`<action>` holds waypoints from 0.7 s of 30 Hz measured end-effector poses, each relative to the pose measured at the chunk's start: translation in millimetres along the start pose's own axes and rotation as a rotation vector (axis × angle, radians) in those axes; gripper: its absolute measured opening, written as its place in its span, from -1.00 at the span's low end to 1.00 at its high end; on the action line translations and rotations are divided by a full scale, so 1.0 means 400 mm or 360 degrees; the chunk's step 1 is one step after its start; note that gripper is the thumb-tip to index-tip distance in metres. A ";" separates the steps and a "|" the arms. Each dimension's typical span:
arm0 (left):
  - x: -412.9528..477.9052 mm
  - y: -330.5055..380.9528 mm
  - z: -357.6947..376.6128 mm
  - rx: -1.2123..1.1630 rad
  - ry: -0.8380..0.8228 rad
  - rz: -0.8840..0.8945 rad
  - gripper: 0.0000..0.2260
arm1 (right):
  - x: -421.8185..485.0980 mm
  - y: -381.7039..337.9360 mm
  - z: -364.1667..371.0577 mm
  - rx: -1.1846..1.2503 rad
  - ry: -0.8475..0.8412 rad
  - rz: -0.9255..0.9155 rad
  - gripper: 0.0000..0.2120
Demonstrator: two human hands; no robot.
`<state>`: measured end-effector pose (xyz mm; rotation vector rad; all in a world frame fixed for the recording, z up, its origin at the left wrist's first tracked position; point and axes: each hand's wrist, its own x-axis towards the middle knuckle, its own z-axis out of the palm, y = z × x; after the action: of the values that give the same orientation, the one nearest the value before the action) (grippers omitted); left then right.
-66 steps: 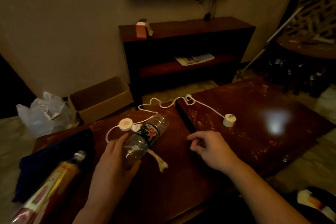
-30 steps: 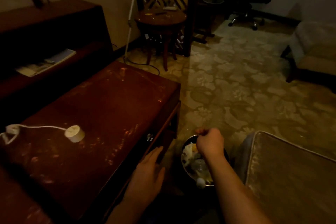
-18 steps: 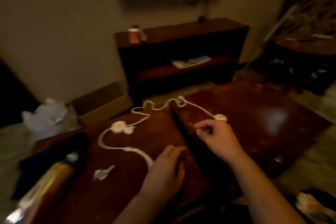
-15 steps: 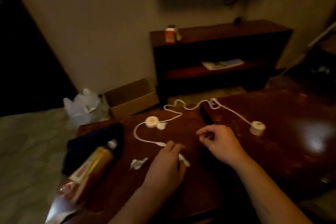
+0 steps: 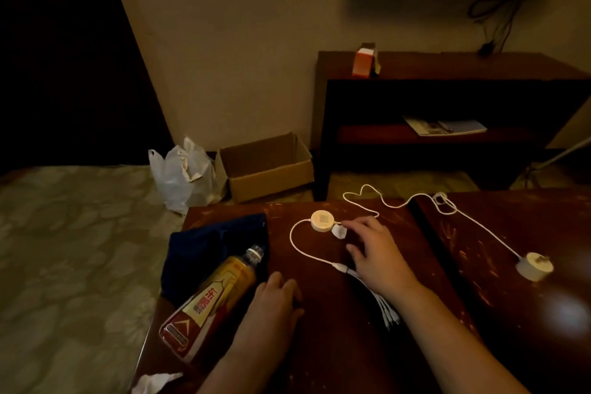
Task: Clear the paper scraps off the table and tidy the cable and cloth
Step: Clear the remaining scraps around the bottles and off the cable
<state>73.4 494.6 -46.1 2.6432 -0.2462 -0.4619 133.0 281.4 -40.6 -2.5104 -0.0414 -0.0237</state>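
Dim room. Right grip [image 5: 374, 253] over the bench [image 5: 316, 269], fingers spread and relaxed, grasping nothing. Index tip is at a small paper scrap [image 5: 339, 231]; cannot tell if it touches.

The scrap lies just beside the round white puck [image 5: 322, 220] on the cable [image 5: 295, 243]. From the puck the cable loops toward the near side, and its bundle of plug ends passes under the right forearm. The other way it crosses the gap onto the second bench [image 5: 511, 224] and ends at a round white plug [image 5: 534, 265].

Left grip [image 5: 271, 304] is knuckles-up on the bench, fingers bent down. Cannot tell whether it is clenched on something or empty. It sits just beside a bottle [image 5: 214, 297] lying on its side, cap end on the dark blue cloth [image 5: 201, 243]. The cloth is bunched at the bench's far left corner.

Second scrap [image 5: 153, 382] at the near left edge. On the floor beyond: cardboard box [image 5: 265, 166], white plastic bag [image 5: 184, 176].
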 end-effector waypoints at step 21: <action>-0.005 0.048 0.025 -0.0207 -0.0044 0.0323 -0.47 | 0.014 0.060 0.005 -0.0071 -0.0257 0.0093 -0.77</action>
<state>66.2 474.2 -45.4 2.4547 -0.4717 -0.4316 139.5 263.2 -56.2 -2.5515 -0.0339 0.2040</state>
